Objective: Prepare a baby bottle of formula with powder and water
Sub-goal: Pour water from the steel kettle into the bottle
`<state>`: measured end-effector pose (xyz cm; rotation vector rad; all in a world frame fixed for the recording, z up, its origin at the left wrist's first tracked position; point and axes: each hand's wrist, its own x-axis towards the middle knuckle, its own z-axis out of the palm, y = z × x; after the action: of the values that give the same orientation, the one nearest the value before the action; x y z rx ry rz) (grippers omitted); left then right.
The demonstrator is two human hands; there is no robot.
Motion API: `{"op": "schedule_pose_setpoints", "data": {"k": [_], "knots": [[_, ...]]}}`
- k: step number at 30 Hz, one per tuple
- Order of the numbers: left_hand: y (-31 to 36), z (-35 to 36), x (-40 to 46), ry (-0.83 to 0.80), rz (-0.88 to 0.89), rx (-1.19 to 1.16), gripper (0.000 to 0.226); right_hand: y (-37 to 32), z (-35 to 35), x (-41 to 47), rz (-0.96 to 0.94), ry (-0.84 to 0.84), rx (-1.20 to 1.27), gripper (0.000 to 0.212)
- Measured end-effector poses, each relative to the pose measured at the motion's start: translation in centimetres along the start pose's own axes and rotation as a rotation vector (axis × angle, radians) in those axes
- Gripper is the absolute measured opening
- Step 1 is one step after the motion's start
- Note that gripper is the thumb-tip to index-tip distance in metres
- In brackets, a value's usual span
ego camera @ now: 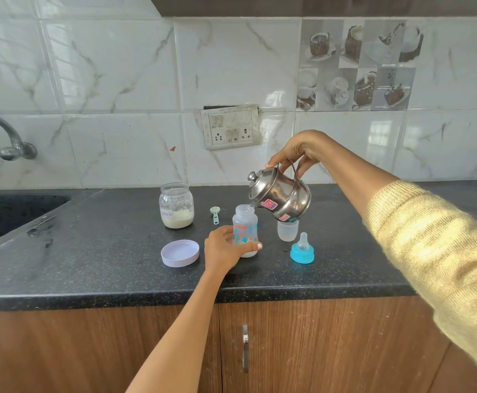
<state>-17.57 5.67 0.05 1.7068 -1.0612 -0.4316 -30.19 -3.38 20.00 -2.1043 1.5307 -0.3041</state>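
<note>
A person is standing at a dark speckled kitchen counter (118,265), seen from above through a head-worn camera. The left hand (223,248) is wrapping its fingers and thumb around the lower part of an open baby bottle (244,226), which is standing upright on the counter near the front edge. The right hand (297,151), in a yellow knitted sleeve (430,251), is gripping the handle of a small steel kettle (278,195) and tilting it so the spout is sitting just over the bottle's mouth; a thin stream of water seems to be running in, though it is hard to make out. Behind and to the left, a glass jar (176,205) of pale powder is standing open, with its lilac lid (180,253) lying nearer the front. A small green scoop (215,214) is lying between jar and bottle. To the right are resting a clear cap (287,231) and a blue teat ring (302,249).
</note>
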Motion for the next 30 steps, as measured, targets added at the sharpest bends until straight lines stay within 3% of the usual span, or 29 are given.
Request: {"op": "schedule_pose_setpoints", "data": {"k": [30], "knots": [[-0.36, 0.22, 0.35, -0.001, 0.002, -0.016, 0.071, -0.73, 0.08, 0.59, -0.011, -0.018, 0.035, 0.041]]}}
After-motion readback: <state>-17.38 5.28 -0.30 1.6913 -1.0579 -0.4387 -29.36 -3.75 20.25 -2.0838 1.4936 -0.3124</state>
